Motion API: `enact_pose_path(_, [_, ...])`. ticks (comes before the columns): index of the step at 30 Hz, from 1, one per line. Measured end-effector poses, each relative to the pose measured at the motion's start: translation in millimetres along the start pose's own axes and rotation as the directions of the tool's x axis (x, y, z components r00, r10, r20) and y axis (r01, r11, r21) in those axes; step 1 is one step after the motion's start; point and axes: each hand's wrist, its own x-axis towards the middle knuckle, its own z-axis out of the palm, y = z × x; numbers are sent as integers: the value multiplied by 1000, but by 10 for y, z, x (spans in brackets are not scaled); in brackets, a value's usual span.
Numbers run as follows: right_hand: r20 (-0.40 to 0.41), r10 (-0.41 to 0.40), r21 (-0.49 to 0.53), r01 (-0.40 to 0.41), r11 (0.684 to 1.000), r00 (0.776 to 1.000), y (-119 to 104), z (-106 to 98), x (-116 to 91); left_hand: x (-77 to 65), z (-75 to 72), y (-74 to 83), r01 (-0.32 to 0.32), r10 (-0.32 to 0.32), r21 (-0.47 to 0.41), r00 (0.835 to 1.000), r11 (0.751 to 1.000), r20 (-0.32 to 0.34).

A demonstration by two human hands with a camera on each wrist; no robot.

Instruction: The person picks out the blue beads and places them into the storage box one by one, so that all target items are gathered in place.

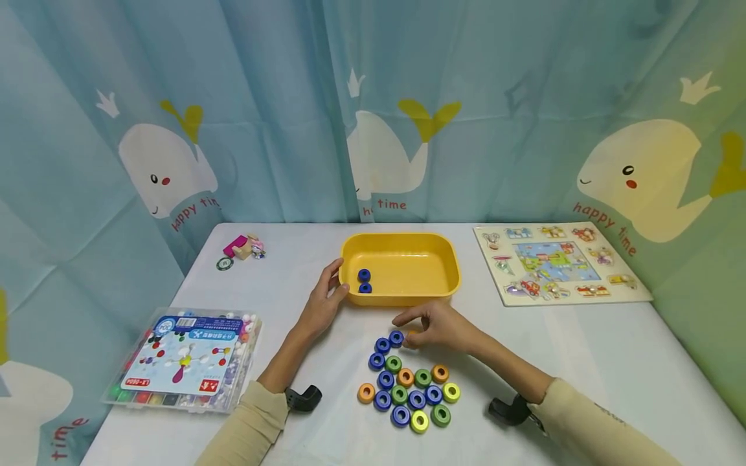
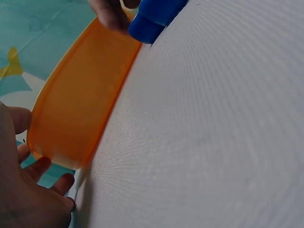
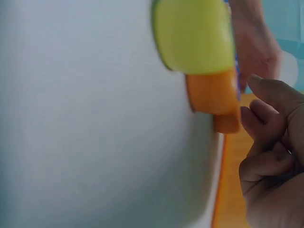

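My left hand [image 1: 320,305] grips the left end of a yellow tray [image 1: 416,272], thumb at the rim and fingers against its outside. Two blue rings [image 1: 364,275] lie inside the tray at the left. Just in front of the tray, my right hand [image 1: 447,327] hovers at the far end of a group of coloured rings, index finger and thumb apart. Nearest these fingertips is a blue ring [image 1: 396,338], and an orange ring [image 3: 227,123] is partly hidden by the hand. Blue, green [image 1: 441,415], orange and yellow rings [image 1: 419,422] spread toward me.
A clear plastic case [image 1: 180,359] of coloured pieces stands at the left. Small trinkets [image 1: 245,247] lie behind it. A wooden picture puzzle board [image 1: 559,265] rests at the back right. Whale-print curtains [image 1: 280,129] hang behind the white table [image 1: 315,427].
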Motion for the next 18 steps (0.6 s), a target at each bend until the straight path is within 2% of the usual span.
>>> enact_pose_path(5, [11,19,-3,-19,1000,1000,61,86,12,56,36,-200,6,-6,15,1000,1000,-27])
enact_pose_path(13, [-2,-25,-52,25,998,1000,51,135,40,55,50,-211,-6,7,29,999,1000,-48])
enact_pose_path(18, [-21,-5,-81,4,997,1000,-50,70,20,52,38,-218,-1,3,27,999,1000,-44])
